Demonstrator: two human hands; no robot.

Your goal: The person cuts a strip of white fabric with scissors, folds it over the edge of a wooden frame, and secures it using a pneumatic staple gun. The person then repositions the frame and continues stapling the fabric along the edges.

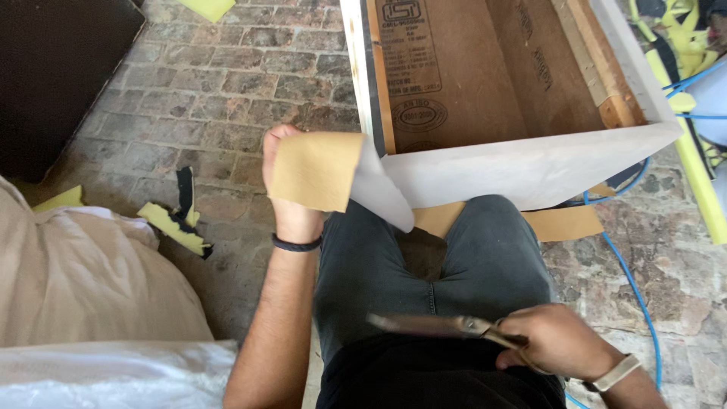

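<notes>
Left hand point(284, 182) peels laminate flap point(333, 178) off box point(530, 163) corner; right hand point(556, 341) grips scissors point(439, 326)

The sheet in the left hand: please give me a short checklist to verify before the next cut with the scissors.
1. Left hand pinches the sheet firmly: ok.
2. Right hand has a grip on the scissors: ok.
3. Blades closed or open: cannot tell, blurred.
4. Scissors away from the sheet, over the lap: ok.
5. Blue cable away from the blades: ok.
6. Sheet free from the wooden box: not ok, it joins the facing at the box corner.
</notes>
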